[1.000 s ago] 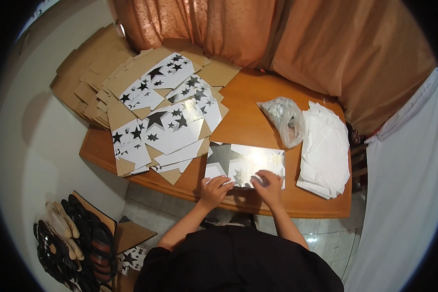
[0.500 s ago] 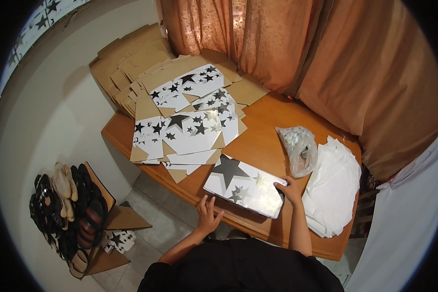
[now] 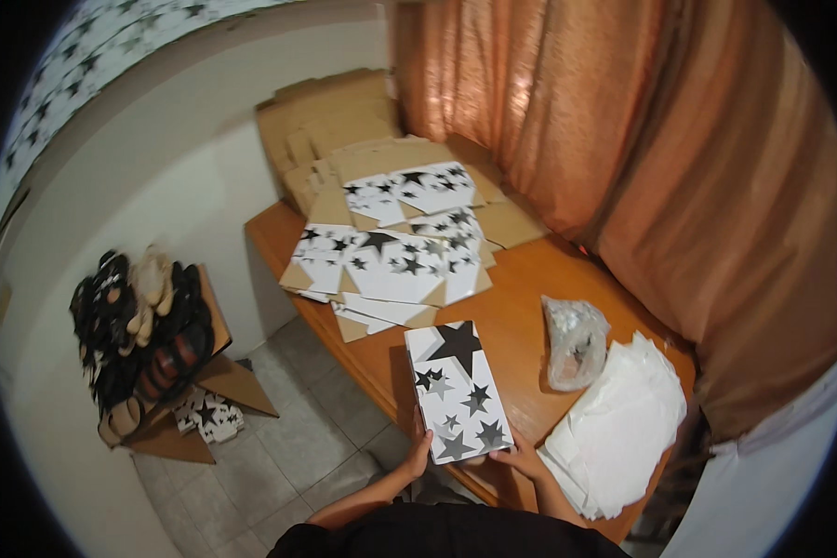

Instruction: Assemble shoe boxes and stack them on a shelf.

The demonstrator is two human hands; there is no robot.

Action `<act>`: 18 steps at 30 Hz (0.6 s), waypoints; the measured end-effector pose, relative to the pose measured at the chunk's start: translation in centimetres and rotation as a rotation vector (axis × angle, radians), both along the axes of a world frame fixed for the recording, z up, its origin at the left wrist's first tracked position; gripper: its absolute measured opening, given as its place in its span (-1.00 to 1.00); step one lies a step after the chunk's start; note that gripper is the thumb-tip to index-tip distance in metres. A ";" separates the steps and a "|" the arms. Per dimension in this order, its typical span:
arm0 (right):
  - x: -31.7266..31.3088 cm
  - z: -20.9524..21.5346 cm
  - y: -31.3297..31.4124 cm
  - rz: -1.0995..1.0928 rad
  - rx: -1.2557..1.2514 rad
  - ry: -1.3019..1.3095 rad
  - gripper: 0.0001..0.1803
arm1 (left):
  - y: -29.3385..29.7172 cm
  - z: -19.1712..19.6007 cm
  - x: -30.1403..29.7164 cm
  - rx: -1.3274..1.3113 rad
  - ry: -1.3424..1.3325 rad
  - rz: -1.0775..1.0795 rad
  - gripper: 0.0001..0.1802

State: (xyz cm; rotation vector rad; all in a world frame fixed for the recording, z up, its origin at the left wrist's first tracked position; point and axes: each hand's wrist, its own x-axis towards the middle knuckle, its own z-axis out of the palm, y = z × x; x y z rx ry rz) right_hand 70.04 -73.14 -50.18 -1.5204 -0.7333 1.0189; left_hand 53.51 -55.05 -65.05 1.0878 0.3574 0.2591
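Observation:
A closed white shoe box [image 3: 459, 391] printed with black and grey stars is held between my two hands, above the near edge of the wooden table. My left hand [image 3: 419, 450] grips its lower left side, and my right hand [image 3: 523, 456] has its fingers at the lower right corner. The box's long side points away from me. Behind it lie flat, overlapping star-printed cardboard box blanks [image 3: 381, 265]. A clear plastic bag [image 3: 575, 344] with something greyish inside rests right of the box, by a stack of white paper sheets [image 3: 618, 423].
More brown cardboard blanks [image 3: 330, 116] lean against the wall at the back left. Orange curtains [image 3: 549, 102] hang behind the wooden table [image 3: 516, 284]. On the lower left, several sandals and shoes [image 3: 144, 325] sit on a cardboard box over the tiled floor [image 3: 293, 418].
The shoe box has turned from lying crosswise to pointing away from me. My left hand, which was apart from it, now grips its side. The whole view has shifted.

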 end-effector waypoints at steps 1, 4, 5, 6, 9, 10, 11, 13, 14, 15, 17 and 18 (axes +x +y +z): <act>0.0 -0.5 0.1 0.033 0.062 -0.095 -0.07 | 0.3 1.8 0.3 0.014 -0.012 0.037 -0.26; -0.3 0.4 2.8 0.128 0.151 -0.174 -0.03 | 0.9 6.1 -0.7 0.048 -0.117 0.238 -0.24; -1.0 1.3 3.8 0.096 0.195 -0.134 -0.01 | 0.7 7.2 -1.7 0.067 -0.119 0.293 -0.24; -1.7 2.2 4.8 0.062 0.238 -0.093 0.01 | 0.6 8.1 -2.5 -0.024 -0.110 0.369 -0.32; -4.0 6.3 7.8 0.240 0.296 -0.096 0.03 | 0.2 11.5 -6.3 -0.197 -0.119 0.558 -0.42; -4.7 6.4 8.8 0.296 0.337 -0.147 0.04 | 0.2 13.1 -7.9 -0.224 -0.154 0.553 -0.41; -5.7 6.5 9.8 0.338 0.356 -0.146 0.04 | 0.5 14.1 -9.5 -0.250 -0.192 0.547 -0.40; -8.1 6.6 12.2 0.444 0.403 -0.196 0.10 | 1.6 12.4 -13.0 -0.318 -0.212 0.641 -0.38; -9.7 7.1 13.6 0.472 0.442 -0.118 0.08 | 1.9 14.5 -14.3 -0.309 -0.207 0.697 -0.36; -11.5 7.9 15.2 0.507 0.457 -0.107 0.08 | 2.1 17.3 -15.9 -0.298 -0.199 0.760 -0.34; -15.4 9.1 18.4 0.596 0.513 -0.279 0.11 | 3.5 20.8 -19.3 -0.082 -0.295 0.963 -0.30; -17.4 10.1 19.5 0.618 0.542 -0.329 0.14 | 3.9 21.3 -21.5 0.009 -0.324 1.014 -0.28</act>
